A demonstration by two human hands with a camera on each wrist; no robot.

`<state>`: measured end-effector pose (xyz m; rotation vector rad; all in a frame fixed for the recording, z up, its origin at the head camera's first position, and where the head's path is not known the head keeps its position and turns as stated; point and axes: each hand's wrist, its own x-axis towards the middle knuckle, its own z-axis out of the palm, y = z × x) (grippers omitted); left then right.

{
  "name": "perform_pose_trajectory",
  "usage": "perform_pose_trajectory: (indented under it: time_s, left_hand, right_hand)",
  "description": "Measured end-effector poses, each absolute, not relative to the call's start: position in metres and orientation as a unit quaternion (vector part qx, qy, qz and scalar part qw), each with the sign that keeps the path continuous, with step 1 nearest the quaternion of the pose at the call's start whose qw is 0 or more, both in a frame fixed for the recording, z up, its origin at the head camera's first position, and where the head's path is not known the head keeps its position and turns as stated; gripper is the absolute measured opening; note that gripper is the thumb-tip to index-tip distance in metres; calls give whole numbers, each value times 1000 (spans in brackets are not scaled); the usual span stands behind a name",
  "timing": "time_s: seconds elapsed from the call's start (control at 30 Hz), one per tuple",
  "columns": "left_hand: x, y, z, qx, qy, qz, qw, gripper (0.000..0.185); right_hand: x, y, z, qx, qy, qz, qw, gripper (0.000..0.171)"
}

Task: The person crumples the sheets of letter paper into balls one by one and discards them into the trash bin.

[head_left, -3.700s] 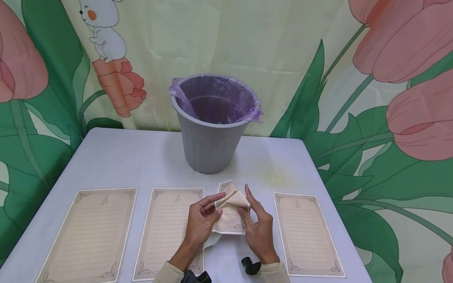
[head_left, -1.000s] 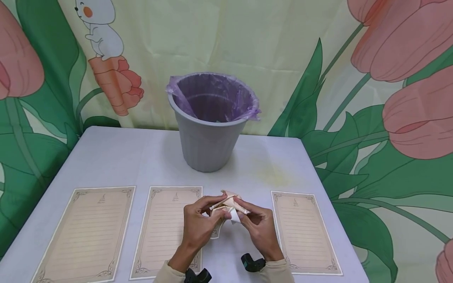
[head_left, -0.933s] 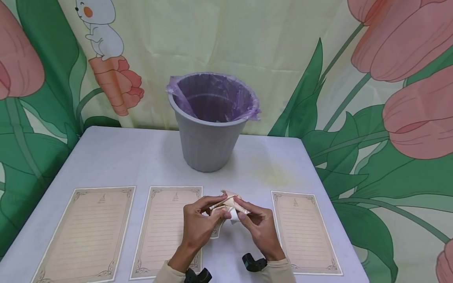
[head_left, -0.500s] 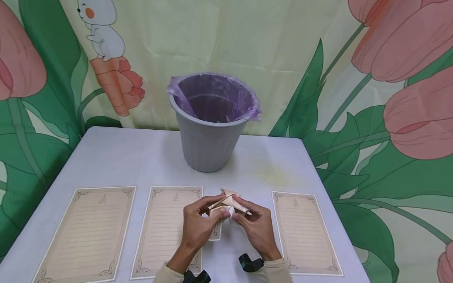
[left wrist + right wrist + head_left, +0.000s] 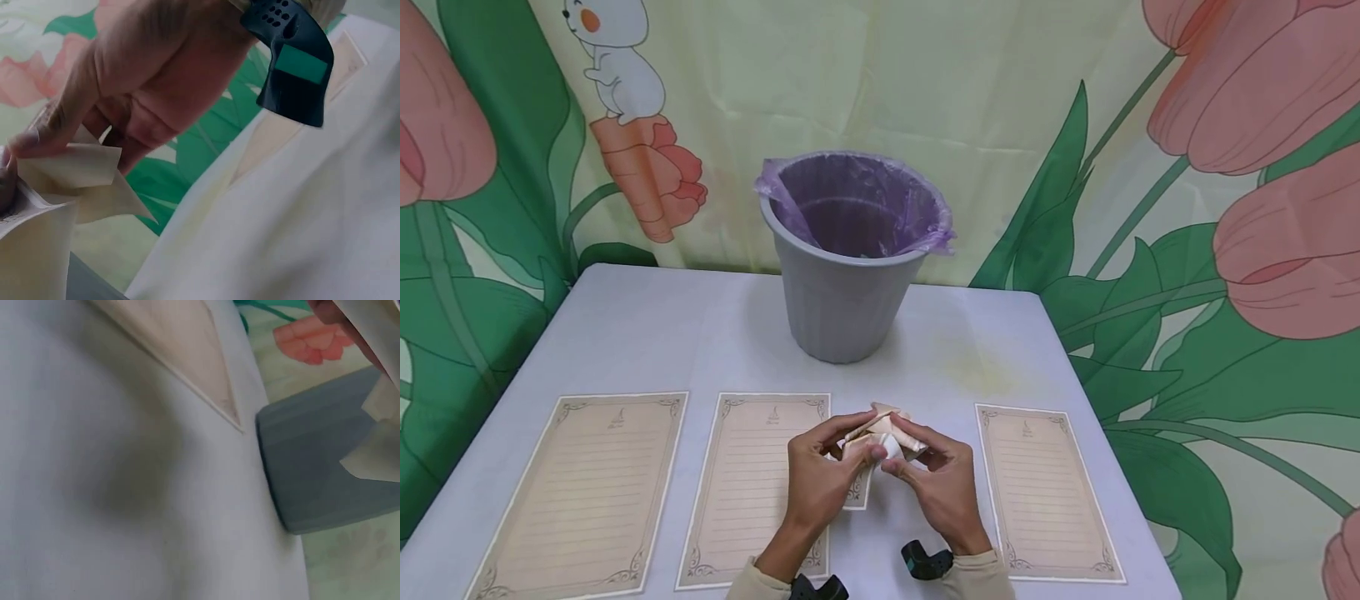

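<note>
A crumpled beige sheet of lined paper (image 5: 880,442) is held just above the white table (image 5: 700,333), between both hands. My left hand (image 5: 823,471) grips its left side with curled fingers, and the same sheet (image 5: 81,181) shows in the left wrist view under the left hand (image 5: 125,106). My right hand (image 5: 936,479) pinches the right side. In the right wrist view only a corner of the paper (image 5: 375,444) and a fingertip at the top right show.
A grey bin (image 5: 846,283) with a purple liner stands at the table's back centre; its side (image 5: 325,469) shows in the right wrist view. Three flat lined sheets lie along the front: far left (image 5: 587,492), centre-left (image 5: 756,483), right (image 5: 1045,487). A floral curtain hangs behind.
The sheet was half folded and partly flat 3.7 s ago; now it is bunched into a small wad between both hands. Over the last second the hands have pressed slightly closer together.
</note>
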<state>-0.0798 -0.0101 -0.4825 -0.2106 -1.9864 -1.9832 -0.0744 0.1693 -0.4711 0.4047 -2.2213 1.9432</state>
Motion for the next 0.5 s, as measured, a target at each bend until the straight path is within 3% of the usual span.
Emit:
perform_pose_trajectory:
  time_s: [0.23, 0.5]
  left_hand:
    - [-77, -4, -477, -77, -683, -703, 181, 28]
    - [-75, 0, -476, -76, -667, -720, 177, 20]
  right_hand:
    - [-72, 158, -470, 74, -723, 674, 132, 38]
    - [-73, 155, -470, 65, -715, 676, 164, 27]
